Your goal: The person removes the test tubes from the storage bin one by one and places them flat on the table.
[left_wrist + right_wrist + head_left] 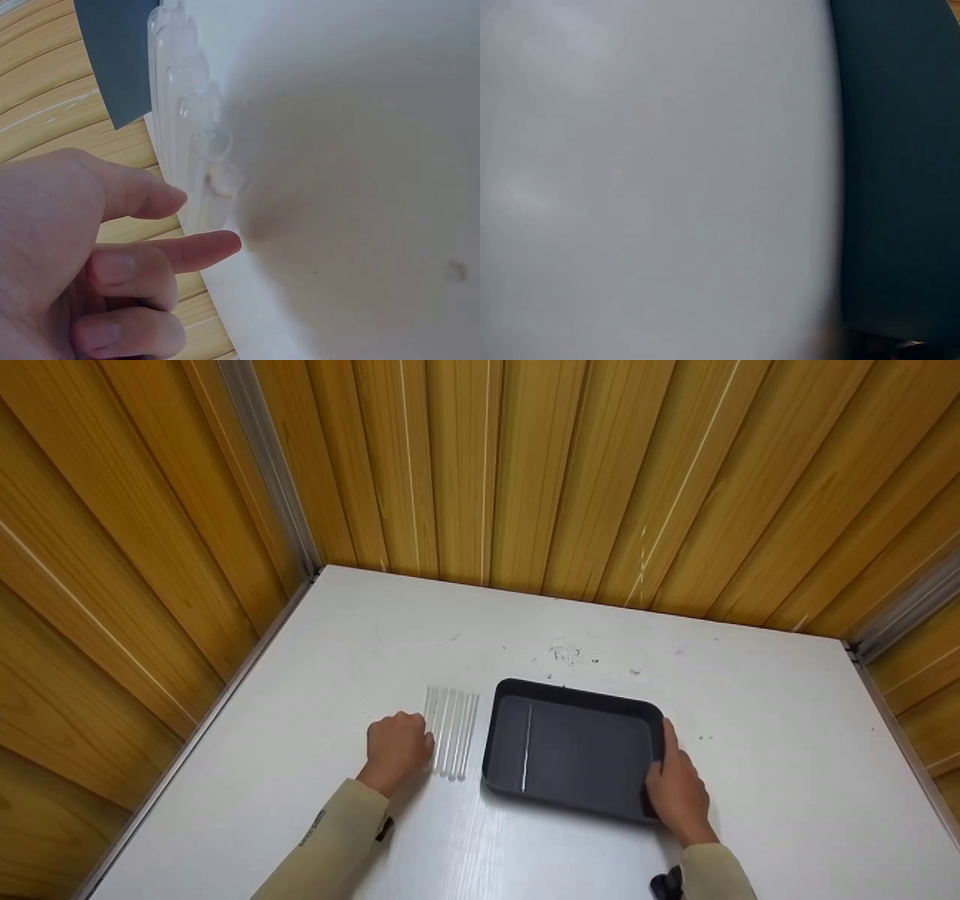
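Several clear test tubes [454, 735] with rounded ends lie side by side on the white table. My left hand [397, 746] is at the left end of this row. In the left wrist view its thumb [154, 196] and index finger [202, 251] stand apart beside the outermost tube [214, 187], the other fingers curled in. A dark grey rectangular tray [592, 754] lies to the right of the row, with one test tube [526, 746] lying inside near its left wall. My right hand [679, 787] grips the tray's right rim, thumb on the inner side, fingers along the outside.
The white table [787, 750] carries small dark marks [566, 654] behind the tray. Wood-patterned panels [525, 472] enclose the back and sides, with metal posts [270, 465] at the corners. The right wrist view is blurred, showing table surface and the tray's dark outer wall [900, 172].
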Demonstrator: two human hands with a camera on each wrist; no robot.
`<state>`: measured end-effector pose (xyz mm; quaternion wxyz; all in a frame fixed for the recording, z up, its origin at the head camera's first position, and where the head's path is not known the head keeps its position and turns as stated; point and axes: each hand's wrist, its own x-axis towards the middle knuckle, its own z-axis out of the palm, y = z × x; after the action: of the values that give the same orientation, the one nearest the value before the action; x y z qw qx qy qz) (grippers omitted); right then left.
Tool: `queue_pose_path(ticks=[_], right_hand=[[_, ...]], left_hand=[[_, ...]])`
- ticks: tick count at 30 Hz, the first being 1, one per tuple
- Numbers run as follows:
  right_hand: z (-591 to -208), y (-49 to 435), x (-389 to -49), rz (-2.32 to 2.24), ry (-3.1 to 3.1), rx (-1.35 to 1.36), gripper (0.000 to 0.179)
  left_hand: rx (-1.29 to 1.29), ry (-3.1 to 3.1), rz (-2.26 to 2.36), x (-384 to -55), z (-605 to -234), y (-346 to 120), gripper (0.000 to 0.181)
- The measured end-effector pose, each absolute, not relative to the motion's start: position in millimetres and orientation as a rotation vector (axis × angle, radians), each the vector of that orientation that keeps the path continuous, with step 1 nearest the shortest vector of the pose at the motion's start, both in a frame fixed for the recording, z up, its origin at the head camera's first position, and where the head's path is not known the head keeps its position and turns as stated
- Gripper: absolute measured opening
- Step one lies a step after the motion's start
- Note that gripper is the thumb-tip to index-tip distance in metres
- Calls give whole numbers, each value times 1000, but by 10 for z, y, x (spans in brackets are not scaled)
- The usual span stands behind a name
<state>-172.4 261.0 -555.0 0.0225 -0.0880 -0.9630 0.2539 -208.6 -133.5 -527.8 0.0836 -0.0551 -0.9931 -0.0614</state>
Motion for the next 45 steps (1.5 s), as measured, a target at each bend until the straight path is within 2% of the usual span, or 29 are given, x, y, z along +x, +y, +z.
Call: queue_pose_path(ticks=[10, 17, 30, 40, 45], right_hand=[[-5559, 2615, -1729, 782, -2980, -275, 66], [-5560, 2606, -1728, 785, -2969, -273, 65], [-5555, 2609, -1724, 800, -2979, -279, 66], [-5560, 2606, -1724, 798, -2975, -278, 66], [-5566, 2604, -1723, 781, -2964, -268, 66]], left_hand=[[-173, -2899, -192, -2094, -5278, -1336, 36], [-215, -2858, -187, -2072, -5245, -1294, 43], [-300, -2794, -189, -1992, -5130, -1100, 46], [-354, -2745, -199, -1977, -5120, -941, 28], [-361, -2773, -207, -1965, -5090, -850, 26]])
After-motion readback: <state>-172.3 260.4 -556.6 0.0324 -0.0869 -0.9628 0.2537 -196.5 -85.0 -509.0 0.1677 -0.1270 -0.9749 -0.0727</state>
